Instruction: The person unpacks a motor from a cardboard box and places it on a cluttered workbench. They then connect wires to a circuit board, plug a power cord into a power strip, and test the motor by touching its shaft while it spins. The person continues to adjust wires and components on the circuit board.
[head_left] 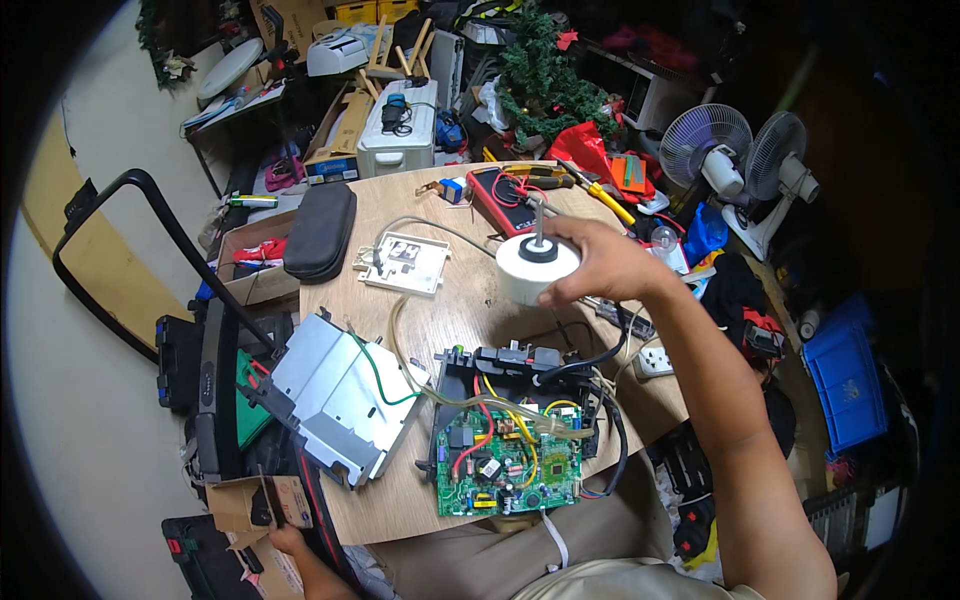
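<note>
My right hand (pixel 603 262) is closed round a white round motor (pixel 530 278) with a black ring and an upright metal shaft, held above the far part of the table. Low at the left, below the table's edge, my left hand (pixel 288 541) grips the edge of an open cardboard box (pixel 240 505); its fingers are partly hidden. A green circuit board (pixel 515 470) with red, yellow and black wires sits in a black housing at the table's near side. Left of it lies a grey metal cover (pixel 345 395). Beyond is a small white display panel (pixel 415 265) with a cable.
The wooden table (pixel 350 515) also bears a black zip case (pixel 320 232), a red multimeter (pixel 497 203), yellow-handled tools (pixel 610 202) and a white power socket (pixel 655 362). A black trolley handle (pixel 150 180) rises at left. Fans (pixel 706 145) and a blue bin (pixel 846 375) stand at right.
</note>
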